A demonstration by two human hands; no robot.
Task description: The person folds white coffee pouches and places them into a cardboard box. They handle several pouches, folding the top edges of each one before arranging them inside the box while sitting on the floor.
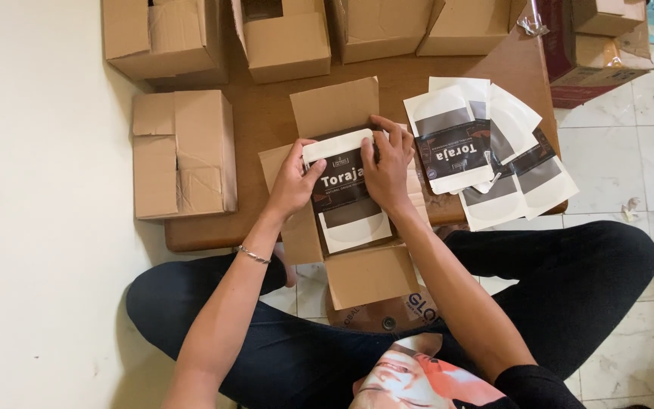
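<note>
Far left: a closed cardboard box (183, 154) sits on the left end of the low wooden desk (266, 113), flaps folded over its top. Behind it, along the desk's far edge, stands a row of further cardboard boxes (285, 38), some with flaps raised.

Left of centre: the left hand (294, 182), a thin bracelet (253, 255) on its wrist, grips the left edge of a black-and-white pouch (346, 193). The thumb lies across the pouch's upper white band; the remaining fingers are curled beneath the edge.

Centre: the pouch lies flat in the mouth of an open cardboard box (342, 197) whose four flaps are spread outward, the far flap toward the box row and the near flap overhanging the desk's front edge toward the person's lap. The pouch has a white top band, a dark printed middle panel and a white lower part with a grey window.

Right of centre: the right hand (387, 163) is pressed on the pouch's upper right portion, fingers spread over its top corner and right edge. The hands are apart, one clamped on each side of the pouch.

Right: a loose, overlapping pile of matching pouches (486, 151) lies on the desk's right end, just beside the open box, some over the desk edge.

Far right: more cartons (599, 38) rest on the tiled floor (630, 151).
</note>
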